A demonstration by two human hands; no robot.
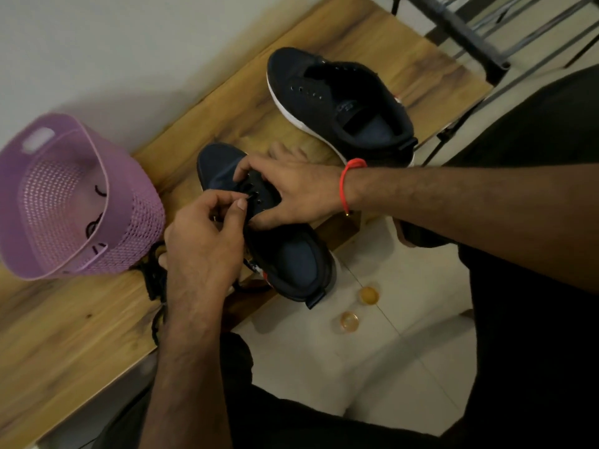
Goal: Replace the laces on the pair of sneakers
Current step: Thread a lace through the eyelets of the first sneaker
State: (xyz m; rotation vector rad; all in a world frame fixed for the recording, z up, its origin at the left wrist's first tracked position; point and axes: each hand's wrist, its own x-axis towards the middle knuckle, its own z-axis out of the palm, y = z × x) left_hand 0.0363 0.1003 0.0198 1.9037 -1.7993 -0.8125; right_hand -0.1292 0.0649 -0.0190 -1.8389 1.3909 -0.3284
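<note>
Two dark navy sneakers lie on a wooden table. The near sneaker sits at the table's front edge, heel hanging over it. My left hand pinches the tip of a black lace at an eyelet of this shoe; the rest of the lace trails under my wrist. My right hand, a red band on its wrist, grips the shoe's eyelet flap and steadies it. The far sneaker stands behind with empty eyelets and no lace.
A purple perforated basket lies tipped at the left, with black lace pieces inside. Two small round yellowish caps rest on the tiled floor below the table edge. A dark metal frame stands at the top right. A wall runs behind the table.
</note>
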